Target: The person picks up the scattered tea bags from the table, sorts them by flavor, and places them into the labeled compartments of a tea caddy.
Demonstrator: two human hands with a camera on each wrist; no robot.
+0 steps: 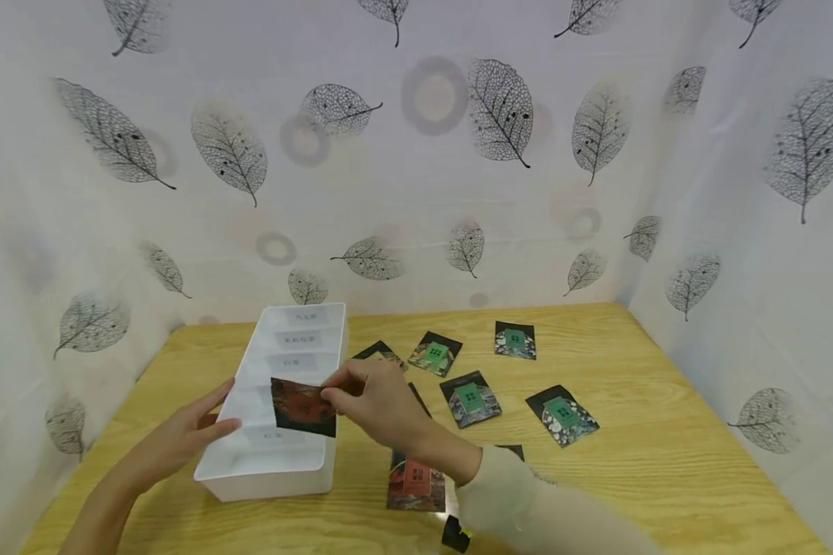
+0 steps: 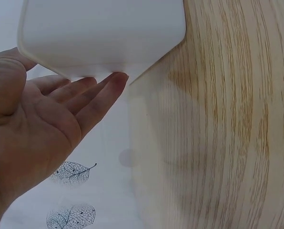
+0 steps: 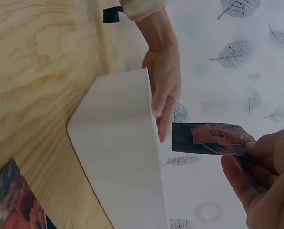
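My right hand (image 1: pixel 382 405) pinches a dark red tea sachet (image 1: pixel 304 408) by one edge. The sachet is above the near part of a white box (image 1: pixel 322 470) divided into sections with paper labels. In the right wrist view, the sachet (image 3: pixel 213 138) shows a red panel between thumb and fingers, apart from the box wall (image 3: pixel 118 138). My left hand (image 1: pixel 173 439) holds the box's left side, thumb over the rim. Left wrist view shows that hand's fingertips (image 2: pixel 116 81) against the outer wall.
Several sachets with green panels, one of them the sachet (image 1: pixel 470 398), lie right of the box. A red sachet (image 1: pixel 416 486) lies near the box's front right corner, partly under my right arm. A small black object (image 1: pixel 455 534) is by the front edge. Leaf-print curtain (image 1: pixel 416 177) surrounds the table.
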